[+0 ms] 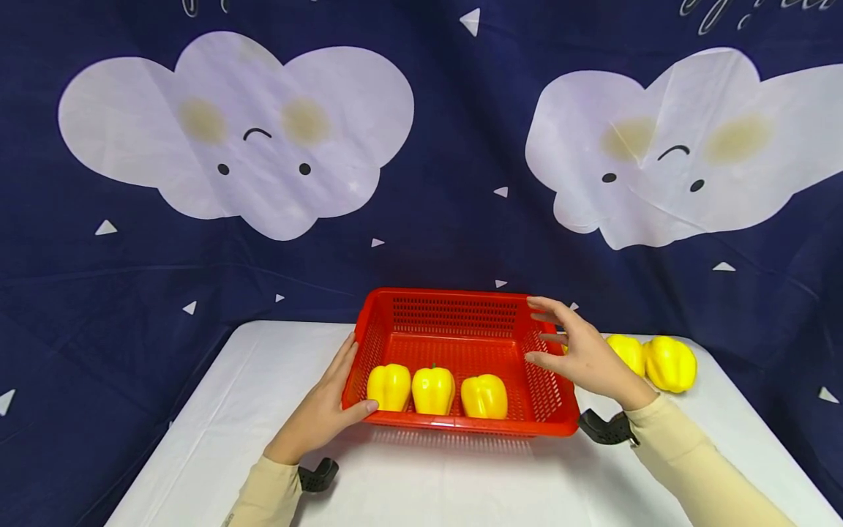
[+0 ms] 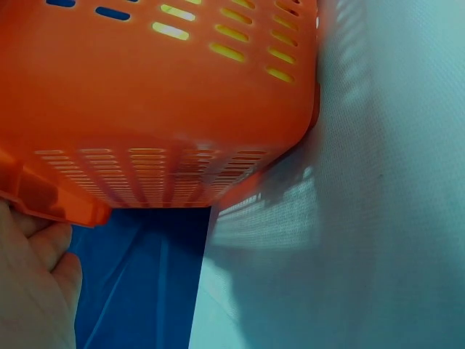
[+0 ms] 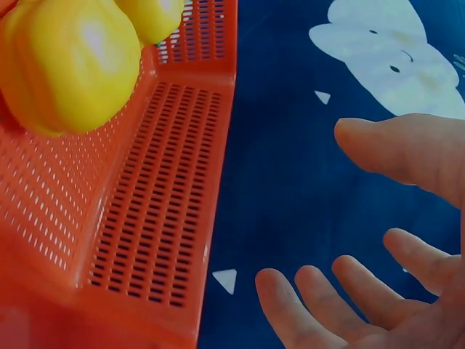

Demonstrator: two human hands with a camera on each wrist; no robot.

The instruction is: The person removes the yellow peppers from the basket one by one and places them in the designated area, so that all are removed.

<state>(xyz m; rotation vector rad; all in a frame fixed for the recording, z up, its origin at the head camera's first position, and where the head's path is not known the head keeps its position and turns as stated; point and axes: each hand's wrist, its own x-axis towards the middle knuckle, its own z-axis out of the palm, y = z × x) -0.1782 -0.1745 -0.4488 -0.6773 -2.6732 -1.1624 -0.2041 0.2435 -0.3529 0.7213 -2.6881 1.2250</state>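
A red plastic basket with slotted walls is on the white table. Inside it, three yellow bell peppers line up along the near wall. My left hand holds the basket's near left corner, thumb over the rim and fingers along the outer side; in the left wrist view the fingertips meet the underside of the rim. Over the basket's right rim hovers my right hand, fingers spread and nothing in them. The right wrist view shows that hand apart from the basket wall.
More yellow bell peppers lie on the table to the right of the basket, partly hidden by the right hand. The white tabletop extends in front of the basket. A dark blue cloth with printed clouds hangs behind the table.
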